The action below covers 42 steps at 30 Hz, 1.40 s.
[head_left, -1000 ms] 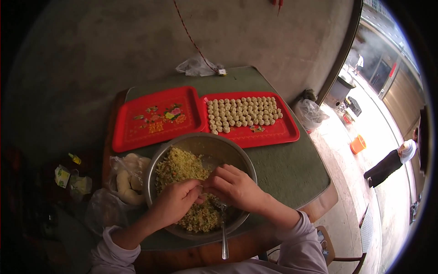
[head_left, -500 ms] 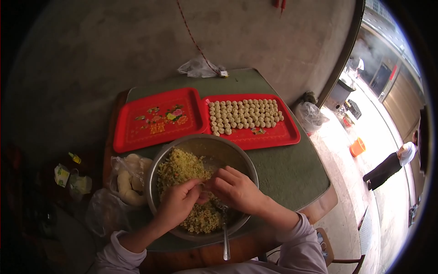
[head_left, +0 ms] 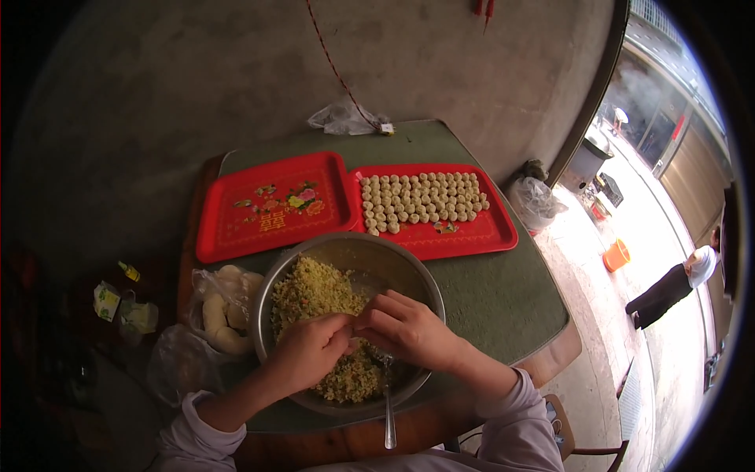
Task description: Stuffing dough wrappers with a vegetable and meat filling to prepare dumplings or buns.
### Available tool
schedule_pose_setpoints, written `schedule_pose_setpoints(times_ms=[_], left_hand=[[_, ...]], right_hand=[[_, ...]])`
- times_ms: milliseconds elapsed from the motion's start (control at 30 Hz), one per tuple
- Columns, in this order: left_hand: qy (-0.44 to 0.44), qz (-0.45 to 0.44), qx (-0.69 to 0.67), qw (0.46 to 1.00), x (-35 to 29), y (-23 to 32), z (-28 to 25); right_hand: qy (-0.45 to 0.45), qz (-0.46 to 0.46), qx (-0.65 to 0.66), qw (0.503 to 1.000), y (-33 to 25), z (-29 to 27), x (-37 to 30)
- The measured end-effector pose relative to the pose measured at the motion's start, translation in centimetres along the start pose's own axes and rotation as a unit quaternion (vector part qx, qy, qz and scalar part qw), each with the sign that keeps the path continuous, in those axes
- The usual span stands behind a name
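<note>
Over a wide steel mixing bowl [head_left: 405,271], my left hand [head_left: 313,352] and right hand [head_left: 415,334] come together, thumbs and forefingers pressed tip to tip in a close pinch; what lies between them is hidden by my own fingers, and I cannot tell what it is. Directly beneath, crumbly yellow-green filling [head_left: 311,289] flecked with orange heaps up the bowl's left side, and a metal spoon [head_left: 389,409] leans out over the near rim. Beyond the bowl, small round dumplings [head_left: 425,197] stand in close rows on a red tray [head_left: 491,236], beside a second, flower-patterned tray [head_left: 236,206]. At left, a clear plastic bag of pale dough [head_left: 216,318] sits next to the bowl on the green-topped table [head_left: 503,295].
</note>
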State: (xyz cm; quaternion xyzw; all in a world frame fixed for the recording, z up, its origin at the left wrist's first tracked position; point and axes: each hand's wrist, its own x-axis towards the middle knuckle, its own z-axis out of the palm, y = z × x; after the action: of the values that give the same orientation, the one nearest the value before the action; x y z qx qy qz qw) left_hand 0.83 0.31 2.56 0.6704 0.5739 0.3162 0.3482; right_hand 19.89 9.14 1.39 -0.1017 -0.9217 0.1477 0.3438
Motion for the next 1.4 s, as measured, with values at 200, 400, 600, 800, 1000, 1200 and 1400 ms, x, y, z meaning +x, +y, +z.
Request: schedule_pose_setpoints(times_ms=[200,400,600,800,1000,1200,1400], left_hand=[[0.043,-0.093,-0.386,0.917,-0.6,-0.2,1.5],[0.042,-0.088,-0.374,0.922,0.0,-1.2,1.5],[-0.029,-0.097,-0.313,0.944,0.1,-2.0,0.7],[-0.064,-0.097,-0.277,0.954,0.4,-0.6,-0.3],[-0.112,-0.12,-0.255,0.953,0.8,-0.1,-0.8],[0.016,-0.073,-0.387,0.919,-0.7,0.0,1.5],[0.106,-0.031,-0.413,0.904,-1.4,-1.2,3.3]], right_hand=[[0.045,0.089,0.072,0.992,-0.5,1.1,0.2],[0.057,0.092,0.06,0.992,-0.5,1.2,0.1],[-0.066,-0.039,-0.065,0.995,-0.6,-0.8,0.5],[-0.02,0.023,-0.02,0.999,-0.7,-0.5,0.3],[-0.023,0.04,0.001,0.999,-0.7,-0.8,0.2],[0.009,0.182,0.175,0.967,-0.7,0.3,0.0],[0.026,0.194,0.206,0.959,-0.8,0.8,-0.3]])
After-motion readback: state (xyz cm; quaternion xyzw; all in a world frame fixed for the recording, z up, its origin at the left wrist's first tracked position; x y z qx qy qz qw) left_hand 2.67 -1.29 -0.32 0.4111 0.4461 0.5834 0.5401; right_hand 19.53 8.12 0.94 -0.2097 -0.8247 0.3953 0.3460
